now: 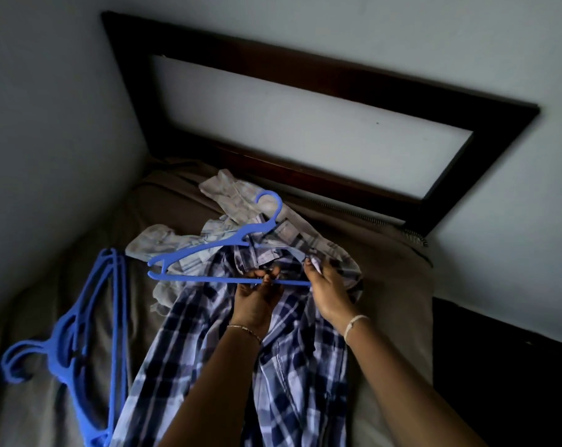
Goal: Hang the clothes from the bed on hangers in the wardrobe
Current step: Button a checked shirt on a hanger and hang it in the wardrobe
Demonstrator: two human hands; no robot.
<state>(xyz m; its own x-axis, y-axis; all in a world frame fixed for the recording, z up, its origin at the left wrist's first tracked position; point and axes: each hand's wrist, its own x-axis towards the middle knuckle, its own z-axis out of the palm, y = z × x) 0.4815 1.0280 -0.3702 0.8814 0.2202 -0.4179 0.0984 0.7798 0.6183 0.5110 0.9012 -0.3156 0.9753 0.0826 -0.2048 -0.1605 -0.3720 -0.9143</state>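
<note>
Blue plastic hanger (192, 253) hovers mid-frame over the plaid shirt (182, 337) on the bed (395, 285). Your left hand (257, 301) grips its bottom bar, and your right hand (328, 291) pinches the collar. You're likely dressing the hanger; next, ease a shoulder over its end. No writing is legible.

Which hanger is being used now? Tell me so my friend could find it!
Start at the dark wooden headboard and come down to the clothes heaped on the bed. Over the checked shirt, the left hand grips one blue hanger by its bottom bar. It is alone and lifted, unlike the blue hangers stacked flat at the bed's left.
</note>
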